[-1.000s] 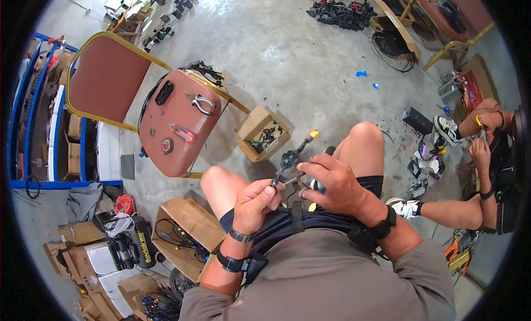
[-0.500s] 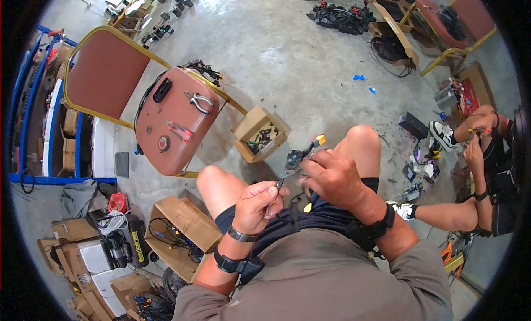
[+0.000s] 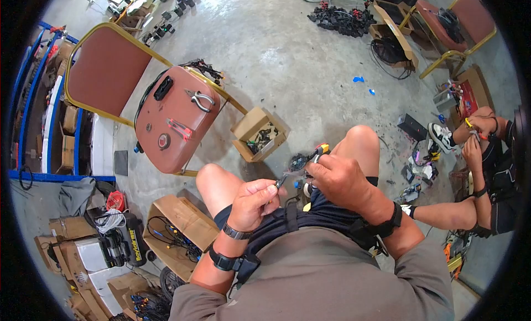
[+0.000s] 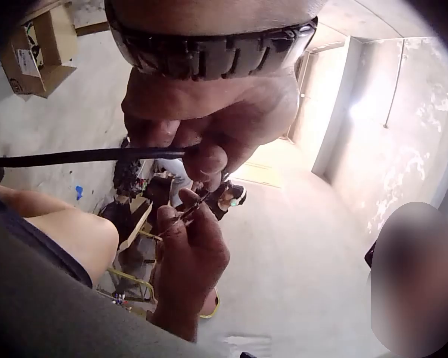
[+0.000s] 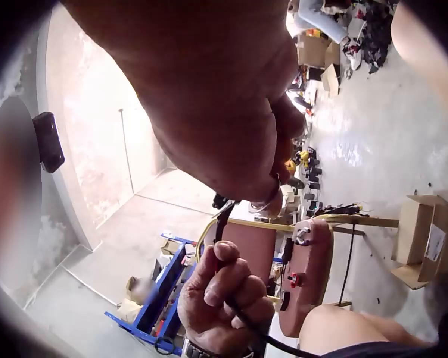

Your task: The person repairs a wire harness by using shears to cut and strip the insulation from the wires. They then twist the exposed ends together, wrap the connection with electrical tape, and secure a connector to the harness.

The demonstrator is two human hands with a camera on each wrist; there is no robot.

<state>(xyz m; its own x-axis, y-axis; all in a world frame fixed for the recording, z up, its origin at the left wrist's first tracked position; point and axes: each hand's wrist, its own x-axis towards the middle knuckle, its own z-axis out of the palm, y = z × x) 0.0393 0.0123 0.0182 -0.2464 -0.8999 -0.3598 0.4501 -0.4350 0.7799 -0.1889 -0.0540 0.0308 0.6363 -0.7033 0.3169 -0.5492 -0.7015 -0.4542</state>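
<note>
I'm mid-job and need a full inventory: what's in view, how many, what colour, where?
black cable: one, black, at centre
thin piece: one, dark, at centre
connector: one, yellow-ended, at centre
near chair: one, brownish-red and gold, left
pliers: one, grey, near chair's seat
cutting tool: one, red, same seat
small carton: one, brown, floor ahead
large carton: one, brown, lower left
rack: one, blue, left
parts pile: one, black, far floor
other person: one, black clothing, right
smaller clutter: uncountable
left hand: one, bare, gripping the black cable
right hand: one, bare, pinching the thin piece
</note>
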